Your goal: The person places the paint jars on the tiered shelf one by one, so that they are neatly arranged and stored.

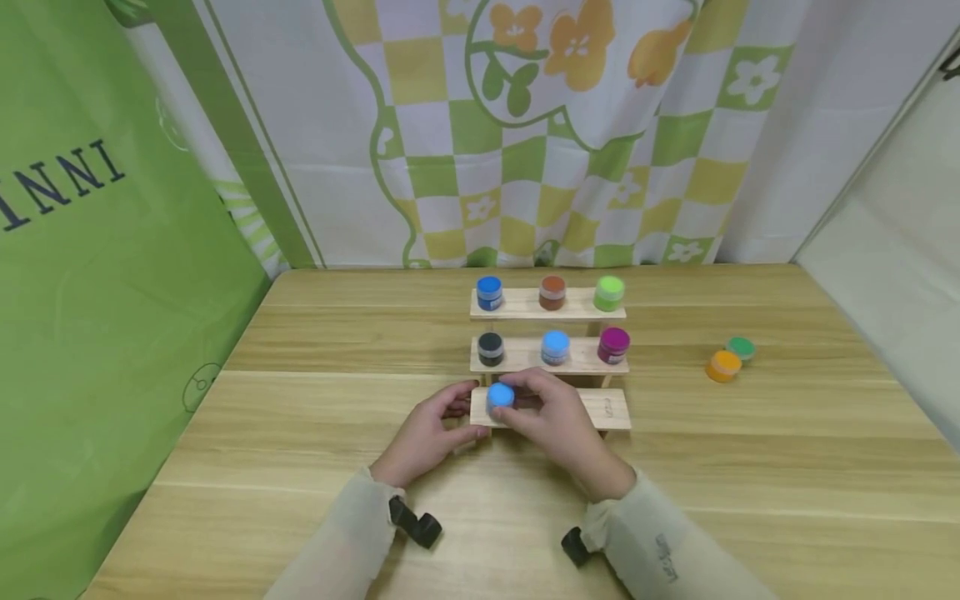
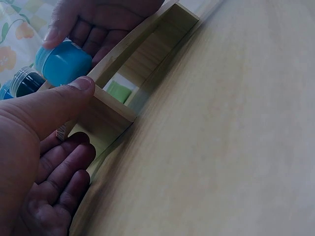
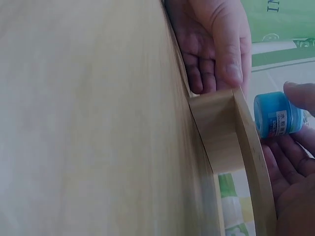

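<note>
A light-blue paint jar [image 1: 500, 395] is at the left end of the lowest shelf of a three-step wooden stand [image 1: 609, 408]. My right hand [image 1: 561, 421] pinches this jar between thumb and fingers. In the right wrist view, a white label shows on the side of the jar [image 3: 275, 115], close over the board. My left hand [image 1: 429, 432] holds the left end of the same shelf, its thumb at the front corner and its fingers behind. From the left wrist, the thumb [image 2: 64, 101] lies across the shelf's end.
On the middle step stand black [image 1: 491, 349], light-blue [image 1: 556, 347] and magenta [image 1: 613, 345] jars. Dark-blue [image 1: 489, 293], brown [image 1: 552, 293] and lime-green [image 1: 609, 293] ones line the top. Orange [image 1: 723, 366] and green [image 1: 741, 348] jars sit on the table to the right. A patterned curtain [image 1: 540, 167] hangs behind.
</note>
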`<state>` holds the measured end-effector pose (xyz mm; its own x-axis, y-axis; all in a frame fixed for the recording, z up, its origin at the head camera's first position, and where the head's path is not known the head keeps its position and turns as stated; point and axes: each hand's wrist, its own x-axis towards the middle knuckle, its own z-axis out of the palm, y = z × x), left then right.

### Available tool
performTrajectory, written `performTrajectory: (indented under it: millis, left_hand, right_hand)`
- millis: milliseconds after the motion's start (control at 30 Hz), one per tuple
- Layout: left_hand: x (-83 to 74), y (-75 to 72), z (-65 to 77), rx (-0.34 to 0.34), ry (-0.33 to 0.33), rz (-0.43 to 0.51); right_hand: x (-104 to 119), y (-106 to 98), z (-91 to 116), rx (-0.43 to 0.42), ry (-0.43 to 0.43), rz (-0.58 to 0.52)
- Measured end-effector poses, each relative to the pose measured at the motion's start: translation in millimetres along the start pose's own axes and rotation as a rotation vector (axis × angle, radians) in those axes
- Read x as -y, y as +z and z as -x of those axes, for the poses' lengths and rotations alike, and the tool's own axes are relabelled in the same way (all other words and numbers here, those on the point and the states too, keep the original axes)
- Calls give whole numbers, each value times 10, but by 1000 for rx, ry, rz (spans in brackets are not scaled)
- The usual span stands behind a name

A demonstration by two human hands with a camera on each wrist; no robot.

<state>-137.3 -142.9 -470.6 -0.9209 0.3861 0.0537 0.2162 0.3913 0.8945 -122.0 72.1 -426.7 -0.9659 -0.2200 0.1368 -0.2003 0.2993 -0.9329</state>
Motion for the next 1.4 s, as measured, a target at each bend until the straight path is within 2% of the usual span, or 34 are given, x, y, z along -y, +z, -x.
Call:
performTrajectory:
  millis: [367, 733, 1400]
  left_hand:
    - [-1, 0, 7, -7, -3, -17]
    - [0, 6, -1, -8, -5, -14]
    - [-3, 4, 3, -3, -17, -12]
  right_hand:
    - [-1, 92, -21, -32, -15, 79]
    - [15, 92, -20, -25, -23, 194]
    - [9, 111, 13, -49, -42, 290]
